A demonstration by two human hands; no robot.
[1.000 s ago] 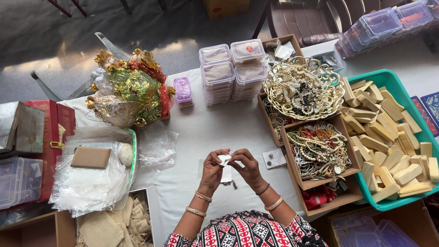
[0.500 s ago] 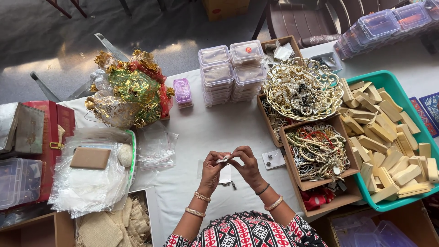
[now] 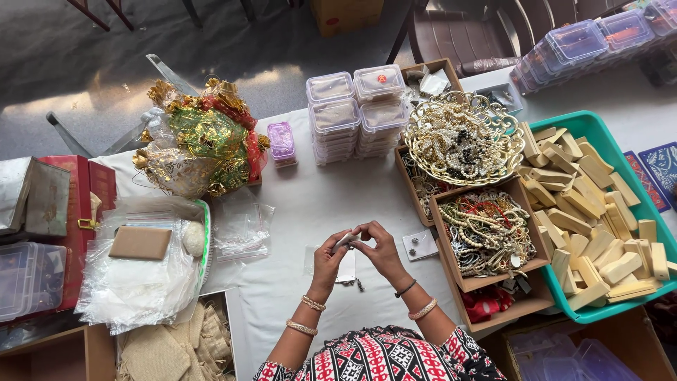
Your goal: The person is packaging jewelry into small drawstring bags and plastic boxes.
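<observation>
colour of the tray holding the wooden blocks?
Teal tray, head view; blocks are pale wood.

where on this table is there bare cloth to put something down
The widest bare cloth runs between the stacked clear boxes, the plastic bags and both hands. A smaller strip lies near the front edge, left of the left forearm. The right side is crowded: bead boxes, gold bowl, teal tray.
</observation>
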